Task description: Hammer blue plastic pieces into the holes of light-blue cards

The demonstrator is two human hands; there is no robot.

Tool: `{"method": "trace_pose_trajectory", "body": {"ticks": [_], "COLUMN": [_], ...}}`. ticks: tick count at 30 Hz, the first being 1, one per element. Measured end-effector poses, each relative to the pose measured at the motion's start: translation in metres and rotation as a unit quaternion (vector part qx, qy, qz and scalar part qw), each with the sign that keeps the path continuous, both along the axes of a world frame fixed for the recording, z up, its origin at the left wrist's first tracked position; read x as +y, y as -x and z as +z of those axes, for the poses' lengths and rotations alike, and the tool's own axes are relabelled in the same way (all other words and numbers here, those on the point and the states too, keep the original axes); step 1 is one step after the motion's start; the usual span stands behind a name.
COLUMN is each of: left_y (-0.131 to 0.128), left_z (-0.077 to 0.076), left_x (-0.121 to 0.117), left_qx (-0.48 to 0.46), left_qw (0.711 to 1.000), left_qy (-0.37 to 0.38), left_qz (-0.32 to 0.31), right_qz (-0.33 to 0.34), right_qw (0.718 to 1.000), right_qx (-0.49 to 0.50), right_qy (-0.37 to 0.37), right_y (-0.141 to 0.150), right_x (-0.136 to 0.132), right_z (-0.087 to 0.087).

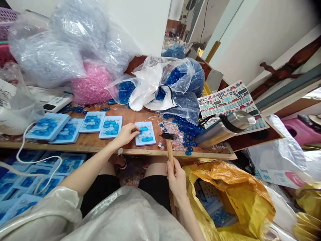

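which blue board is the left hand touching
The rightmost blue board on the wooden table: the left hand rests its fingertips on it, while the other boards lie further left.

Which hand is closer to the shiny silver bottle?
Right. The right hand is below and left of the steel flask, gripping a hammer; the left hand is farther left, on a blue card.

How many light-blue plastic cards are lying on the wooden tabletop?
5. Left to right: a card, one tucked against it, two more, and the fifth under the left hand. Others may be hidden beneath them.
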State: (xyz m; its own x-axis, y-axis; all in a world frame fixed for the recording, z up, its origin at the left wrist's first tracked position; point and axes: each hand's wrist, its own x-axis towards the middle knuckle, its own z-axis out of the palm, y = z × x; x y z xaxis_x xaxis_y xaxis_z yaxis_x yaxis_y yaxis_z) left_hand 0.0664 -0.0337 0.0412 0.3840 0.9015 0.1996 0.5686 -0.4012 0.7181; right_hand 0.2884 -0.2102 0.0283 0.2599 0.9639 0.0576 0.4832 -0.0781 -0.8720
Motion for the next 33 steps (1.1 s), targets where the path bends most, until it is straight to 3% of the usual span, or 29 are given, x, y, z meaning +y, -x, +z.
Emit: {"method": "trace_pose_trajectory", "body": {"ticks": [4, 8, 15, 26, 33], "left_y": [0.000, 0.002, 0.003, 0.003, 0.005], "left_z": [-0.001, -0.002, -0.003, -0.005, -0.010], "left_x": [-0.003, -0.004, -0.001, 0.004, 0.004], "left_qx": [0.033, 0.048, 0.061, 0.043, -0.002], "left_qw": [0.997, 0.995, 0.993, 0.996, 1.000], "left_qy": [-0.060, -0.082, -0.094, -0.074, -0.002], "left_qz": [-0.019, -0.019, -0.039, -0.034, -0.021], "right_qz": [0.026, 0.043, 0.076, 0.085, 0.074], "right_qw": [0.999, 0.989, 0.935, 0.932, 0.951], "right_qx": [-0.035, -0.139, -0.342, -0.347, -0.298], "right_qy": [-0.003, -0.007, 0.056, 0.055, 0.044], "right_y": [0.014, 0.023, 0.040, 0.050, 0.044], "right_x": [0.006, 0.022, 0.046, 0.045, 0.047], "right_z": [0.004, 0.013, 0.028, 0.029, 0.021]}}
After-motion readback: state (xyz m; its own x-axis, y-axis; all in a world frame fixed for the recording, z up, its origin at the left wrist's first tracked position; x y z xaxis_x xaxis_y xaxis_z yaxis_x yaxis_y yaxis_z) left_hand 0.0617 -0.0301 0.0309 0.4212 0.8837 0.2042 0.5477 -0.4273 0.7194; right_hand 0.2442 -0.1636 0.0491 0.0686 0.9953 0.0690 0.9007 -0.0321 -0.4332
